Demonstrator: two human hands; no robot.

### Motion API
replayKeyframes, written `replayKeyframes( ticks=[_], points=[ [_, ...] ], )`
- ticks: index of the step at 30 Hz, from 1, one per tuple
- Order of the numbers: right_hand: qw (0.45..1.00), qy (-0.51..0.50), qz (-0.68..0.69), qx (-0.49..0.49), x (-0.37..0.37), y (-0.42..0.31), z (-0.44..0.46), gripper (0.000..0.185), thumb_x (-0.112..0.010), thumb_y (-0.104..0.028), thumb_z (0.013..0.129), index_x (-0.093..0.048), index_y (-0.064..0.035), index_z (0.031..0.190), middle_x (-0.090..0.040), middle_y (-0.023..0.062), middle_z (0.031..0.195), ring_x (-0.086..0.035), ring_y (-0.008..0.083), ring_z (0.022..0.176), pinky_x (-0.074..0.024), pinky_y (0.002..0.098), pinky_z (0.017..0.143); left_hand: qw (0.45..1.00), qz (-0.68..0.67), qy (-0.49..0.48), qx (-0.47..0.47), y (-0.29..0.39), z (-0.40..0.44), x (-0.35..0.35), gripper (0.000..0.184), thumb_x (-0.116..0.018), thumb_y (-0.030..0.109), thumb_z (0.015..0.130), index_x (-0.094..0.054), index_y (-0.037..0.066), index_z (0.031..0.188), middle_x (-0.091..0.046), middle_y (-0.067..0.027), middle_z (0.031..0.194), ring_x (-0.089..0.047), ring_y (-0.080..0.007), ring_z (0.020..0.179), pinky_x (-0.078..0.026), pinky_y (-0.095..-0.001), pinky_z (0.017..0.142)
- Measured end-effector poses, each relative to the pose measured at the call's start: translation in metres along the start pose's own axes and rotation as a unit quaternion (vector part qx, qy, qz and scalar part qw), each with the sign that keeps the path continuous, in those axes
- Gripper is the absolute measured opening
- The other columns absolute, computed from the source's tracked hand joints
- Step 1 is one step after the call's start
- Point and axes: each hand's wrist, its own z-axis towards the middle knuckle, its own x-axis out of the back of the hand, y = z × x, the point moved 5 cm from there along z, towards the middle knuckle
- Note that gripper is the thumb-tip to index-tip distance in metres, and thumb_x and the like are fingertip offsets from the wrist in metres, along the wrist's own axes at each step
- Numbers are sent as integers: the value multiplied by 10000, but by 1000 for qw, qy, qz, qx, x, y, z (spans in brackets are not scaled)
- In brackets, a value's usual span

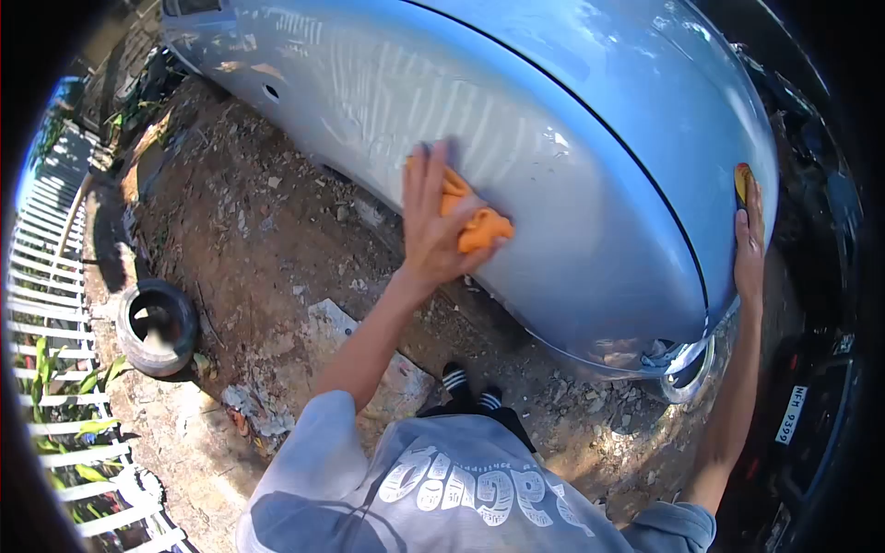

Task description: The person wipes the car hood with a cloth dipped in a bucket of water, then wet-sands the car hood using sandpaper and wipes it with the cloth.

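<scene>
A silver-blue car (590, 221) with a rounded body fills the upper middle and right of the head view. My left hand (433, 217) presses a crumpled orange cloth (484, 229) against the side panel, its fingers stretched over the cloth. Pale streaks (442, 115) mark the paint just beyond it. Over at the car's right end, my right hand (751, 226) rests along the curved surface with its fingers around a small yellow thing with a red edge (741, 184). Most of that thing is hidden, so its kind cannot be made out.
Rubble-strewn dirt (249, 203) lies along the car. An old tire (157, 327) stands at left, before a white slatted fence (51, 295). A flattened sheet (336, 327) lies near my feet (470, 387). A dark vehicle (811, 405) stands close on the right.
</scene>
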Motion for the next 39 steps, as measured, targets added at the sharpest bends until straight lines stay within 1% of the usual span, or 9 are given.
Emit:
replayKeyframes(
  ticks=[3,5,9,13,21,25,28,33,39],
  points=[
    [999,-19,-27,-1,0,-79,-11,558,-334,-458,1015,-341,-202,1511,-269,129,1577,-187,291,1476,-85,422,1200,937,-81,152,303,-129,27,42,545,-593,416,955,-478,-40,1232,-512,-231,1305,-511,-293,1181,-375,-365,1024],
    [993,-67,-16,94,-9,-140,-1,576,-328,-501,1000,-345,-231,1509,-266,106,1580,-186,300,1474,-81,460,1199,921,-21,182,343,-169,76,57,577,-561,470,965,-491,-37,1232,-585,-162,1118,-548,-249,1039,-426,-366,917],
    [992,-94,-75,39,-43,-112,109,614,-253,-546,992,-264,-260,1535,-233,79,1595,-155,308,1481,-65,467,1203,966,132,205,83,-93,174,35,399,-695,234,894,-529,11,1181,-598,-176,1206,-598,-290,1086,-456,-338,927],
    [987,-91,-96,-86,-57,-140,121,627,-248,-544,983,-223,-266,1544,-179,109,1606,-122,318,1486,-71,464,1203,990,-39,36,-133,18,261,-31,437,-686,-97,696,-599,46,1100,-647,-140,1110,-647,-320,974,-505,-366,867],
    [983,-88,-60,-148,-39,-96,123,616,-234,-499,980,-244,-242,1540,-232,134,1584,-160,317,1478,-69,505,1197,959,-112,-170,-196,117,322,-195,362,-591,-39,707,-602,49,1058,-616,-169,975,-601,-362,895,-487,-379,819],
    [996,-60,-51,-40,-24,-81,63,618,-242,-527,975,-264,-259,1532,-207,108,1596,-113,295,1490,-48,494,1204,965,-39,-212,-147,57,322,-167,365,-576,-37,720,-572,38,1078,-613,-170,966,-607,-353,896,-484,-385,825],
    [972,-100,-3,-211,-14,15,110,620,-255,-546,973,-258,-278,1531,-214,48,1600,-104,239,1493,-41,468,1212,972,-7,-212,-103,-5,303,-119,347,-610,38,824,-546,40,1165,-602,-195,1067,-593,-380,983,-470,-403,864],
    [993,3,-53,-104,-11,-31,15,596,-270,-532,988,-316,-261,1517,-250,109,1584,-152,307,1483,-55,470,1203,976,23,-215,-35,-28,287,-96,399,-634,260,941,-513,33,1245,-587,-182,1152,-588,-318,1042,-443,-373,922],
    [971,-3,-26,-237,-9,119,97,601,-282,-506,994,-339,-190,1502,-279,164,1562,-221,360,1446,-128,490,1177,973,41,-229,11,-29,285,-98,412,-619,299,951,-513,47,1260,-593,-160,1143,-580,-286,1050,-434,-364,929]
  ],
)
